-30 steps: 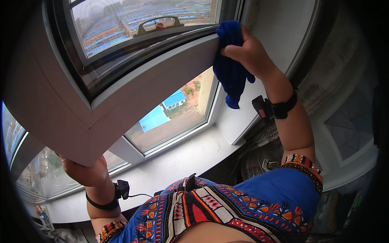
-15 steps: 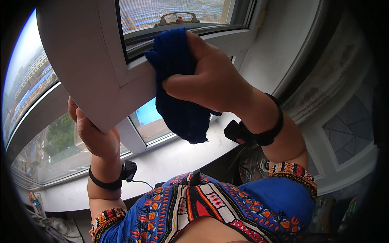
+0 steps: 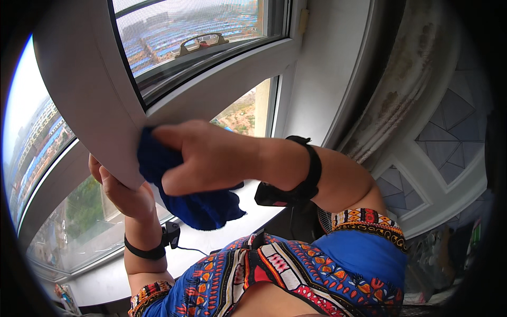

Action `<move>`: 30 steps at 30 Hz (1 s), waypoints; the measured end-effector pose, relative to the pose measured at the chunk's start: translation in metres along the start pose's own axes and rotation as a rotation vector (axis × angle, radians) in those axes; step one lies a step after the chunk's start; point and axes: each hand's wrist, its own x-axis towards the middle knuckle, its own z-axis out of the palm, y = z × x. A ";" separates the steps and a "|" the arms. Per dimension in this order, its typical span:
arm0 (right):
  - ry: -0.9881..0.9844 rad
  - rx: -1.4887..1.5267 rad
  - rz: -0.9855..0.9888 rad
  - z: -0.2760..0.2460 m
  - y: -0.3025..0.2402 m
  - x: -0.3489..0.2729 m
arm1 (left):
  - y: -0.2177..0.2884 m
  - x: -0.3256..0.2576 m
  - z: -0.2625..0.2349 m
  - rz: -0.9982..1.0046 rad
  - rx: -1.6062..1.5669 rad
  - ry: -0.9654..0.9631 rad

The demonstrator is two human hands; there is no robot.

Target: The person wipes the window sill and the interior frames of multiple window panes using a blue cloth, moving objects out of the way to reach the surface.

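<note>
A white-framed window sash [image 3: 79, 74] stands swung open in front of me. My left hand [image 3: 127, 195] is closed round its lower left corner, the thumb on the near side. My right hand [image 3: 214, 156] grips a dark blue cloth [image 3: 203, 208] between thumb and fingers. It presses part of the cloth against the bottom rail of the sash, close to that corner and just right of my left hand. The rest of the cloth hangs loose beneath my palm. My fingertips on the right are hidden behind the cloth.
A white windowsill [image 3: 105, 282] runs below the sash. Beyond the mesh screen is a metal handle [image 3: 203, 43]. A patterned curtain [image 3: 388, 90] hangs at the right, beside the white wall edge. Black straps with small boxes sit on both forearms.
My right hand has moved left and toward me along the bottom rail with the cloth. My left hand keeps its hold on the corner. The view has shifted slightly.
</note>
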 end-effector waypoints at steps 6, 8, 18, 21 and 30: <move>0.259 0.548 -0.077 -0.025 0.025 -0.050 | 0.001 0.000 -0.001 0.118 -0.071 -0.060; 0.458 0.451 0.013 -0.068 0.032 -0.079 | 0.003 -0.002 0.003 0.062 -0.094 -0.043; 0.887 -0.368 0.343 -0.234 0.105 -0.080 | 0.001 0.009 0.000 0.031 -0.200 -0.098; 0.889 -0.546 0.331 -0.240 0.120 -0.084 | 0.005 0.008 0.001 0.018 -0.207 -0.100; 0.801 -0.592 0.206 -0.196 0.111 -0.073 | -0.002 -0.005 -0.013 0.194 -0.133 -0.082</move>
